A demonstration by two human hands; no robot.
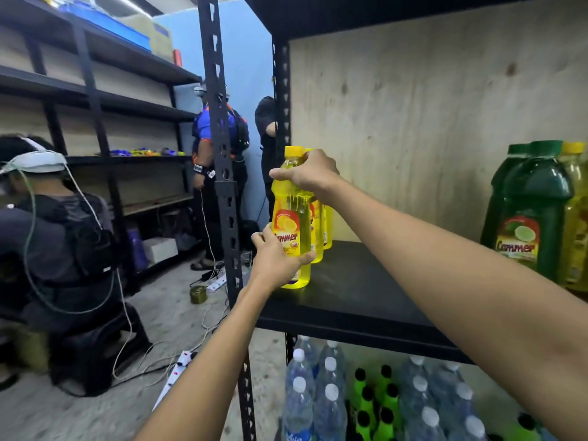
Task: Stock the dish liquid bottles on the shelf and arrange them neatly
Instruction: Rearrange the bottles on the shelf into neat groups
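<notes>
The yellow dish liquid bottle [291, 205] stands upright at the front-left corner of the black shelf board [350, 281], almost dead centre in your view. Whether its base rests fully on the board is hard to tell. Your right hand [313, 176] comes in from 4 o'clock and is curled over the bottle's shoulder just under the yellow cap. Your left hand [276, 262] comes up from 7 o'clock and clasps the lower body, thumb across the label, so both hands are grasping this 1 bottle.

Close behind it, toward 1 o'clock, 2 more yellow bottles [327, 224] line up in a row running back to the plywood wall. Well apart at 3 o'clock on the same board stand large green bottles [531, 211] (same brand label, with a lime), and another yellow one sits at the frame's edge.

At 5 o'clock, on the level below, are clear water bottles [329, 405] and black-capped green bottles [385, 405]. The steel post [224, 154] rises just beside the bottle at 9 o'clock. Farther that way a crouched person [57, 237] faces the other rack.
</notes>
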